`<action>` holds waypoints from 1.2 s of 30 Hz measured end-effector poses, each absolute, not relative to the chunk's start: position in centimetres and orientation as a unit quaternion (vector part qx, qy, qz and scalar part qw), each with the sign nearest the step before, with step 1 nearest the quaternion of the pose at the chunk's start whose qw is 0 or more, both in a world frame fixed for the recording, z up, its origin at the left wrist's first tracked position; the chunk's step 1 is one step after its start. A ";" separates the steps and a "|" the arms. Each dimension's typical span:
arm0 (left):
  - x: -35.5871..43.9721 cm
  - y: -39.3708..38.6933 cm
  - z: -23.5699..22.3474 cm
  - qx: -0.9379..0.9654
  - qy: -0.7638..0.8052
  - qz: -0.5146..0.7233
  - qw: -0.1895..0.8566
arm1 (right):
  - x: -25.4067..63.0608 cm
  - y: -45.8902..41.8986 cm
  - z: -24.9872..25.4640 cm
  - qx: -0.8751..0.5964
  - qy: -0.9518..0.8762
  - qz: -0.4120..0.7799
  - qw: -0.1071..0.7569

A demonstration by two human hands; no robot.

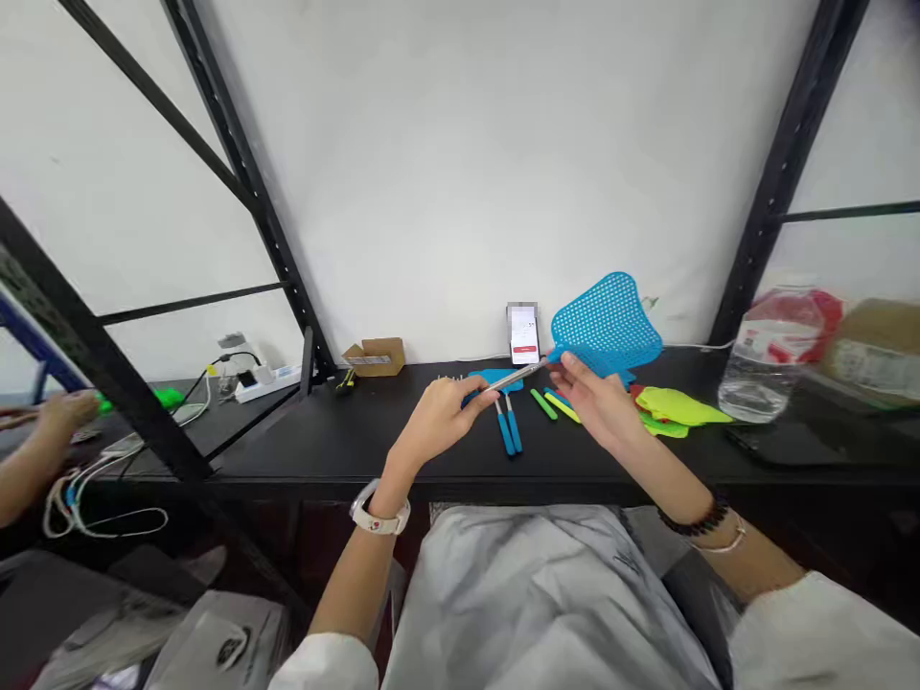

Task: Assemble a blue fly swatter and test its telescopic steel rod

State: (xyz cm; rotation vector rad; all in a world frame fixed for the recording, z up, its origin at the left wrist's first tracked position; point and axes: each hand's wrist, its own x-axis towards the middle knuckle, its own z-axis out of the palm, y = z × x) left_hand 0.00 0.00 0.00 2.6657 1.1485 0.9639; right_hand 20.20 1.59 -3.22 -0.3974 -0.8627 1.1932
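Note:
A blue fly swatter (606, 321) with a perforated head and a metal shaft is held up over the black table. My left hand (446, 412) is closed around its handle end. My right hand (590, 398) pinches the neck, where the shaft meets the head. Below my hands lie blue swatter handles (509, 433) with thin metal shafts, their blue heads partly hidden. Beside them are a green handle (544, 403) and a yellow-green handle (563, 406). Yellow-green swatter heads (679, 407) are piled right of my right hand, with a bit of red among them.
A lit phone (524, 333) leans against the wall. A small cardboard box (376, 356) and a yellow-black cutter (346, 380) sit at left; a large water bottle (768, 359) stands at right. Black frame posts (248, 182) flank the table. Another person's hand (64, 414) shows far left.

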 end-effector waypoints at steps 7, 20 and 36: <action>-0.3 0.2 0.1 0.863 0.349 0.299 0.210 | 20.6 1.8 -3.2 -0.184 -0.424 0.524 0.715; -0.2 0.4 0.1 0.881 0.354 0.298 0.102 | 20.7 2.5 -3.8 -0.193 -0.431 0.530 0.705; 0.8 0.6 -1.0 0.825 0.443 0.208 -0.282 | 20.0 3.2 -5.0 -0.208 -0.323 0.616 0.687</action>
